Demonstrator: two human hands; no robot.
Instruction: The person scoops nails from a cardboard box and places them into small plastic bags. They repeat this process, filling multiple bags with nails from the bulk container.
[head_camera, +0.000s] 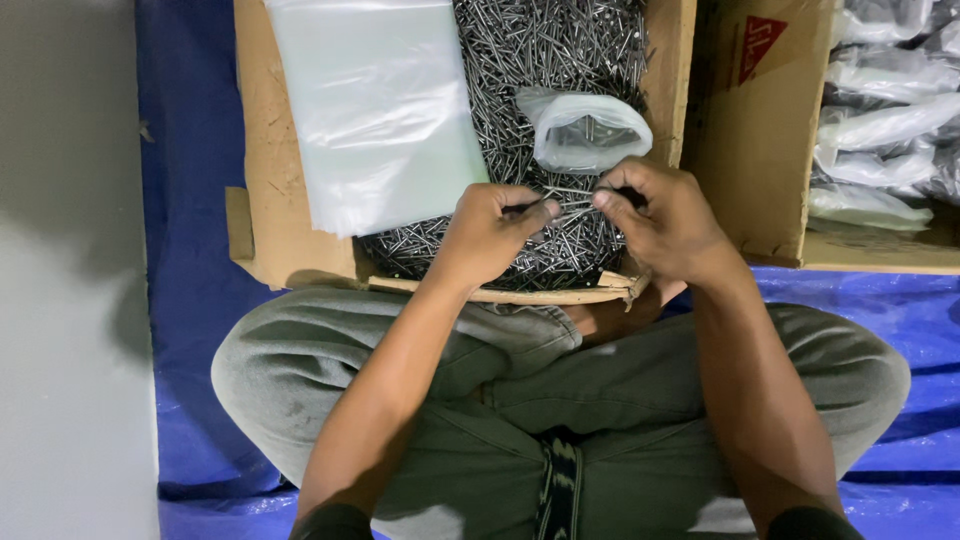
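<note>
Two knees in grey-green trousers (520, 400) spread nearest me as I sit cross-legged on the blue tarp (190, 300). Just past them my left hand (492, 232) and right hand (662, 218) hover at the near edge of the cardboard box (258, 150), fingers pinched narrow on a small bunch of nails (572, 196) stretched between them. That bunch sits just above the loose heap of grey nails (540, 60) filling the box. Right behind my right hand, a small clear bag (582, 130) stands open on the heap, a few nails inside. To its left, a stack of flat plastic bags (375, 105) lies across the heap. Farther right, a second carton (760, 130) holds filled bags (880, 110) of nails.
</note>
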